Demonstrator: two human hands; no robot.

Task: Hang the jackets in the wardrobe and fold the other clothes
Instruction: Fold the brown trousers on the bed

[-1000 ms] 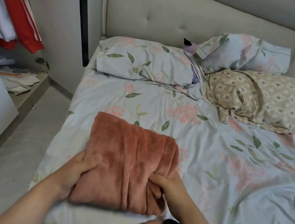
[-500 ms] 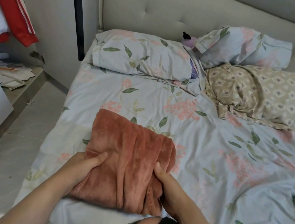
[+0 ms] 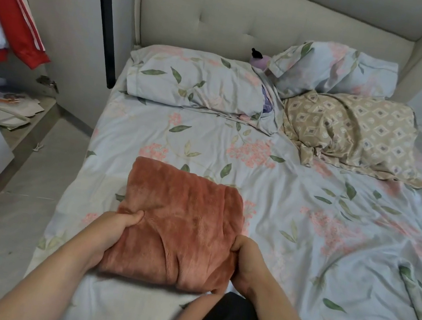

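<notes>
gripping a folded fleece [image 3: 178, 224] on the bed [image 3: 304, 232]
left hand [image 3: 113, 230] and right hand [image 3: 246, 259] clutch its sides. looks soft, bulky, light, so support it underneath or it'll flop open.

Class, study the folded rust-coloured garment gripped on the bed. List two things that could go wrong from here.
1. The left hand and right hand grip the garment only near its front edge; lifted so, the far half may sag and unfold.
2. It lies near the left edge of the bed; a nudge could drop it to the floor.
</notes>
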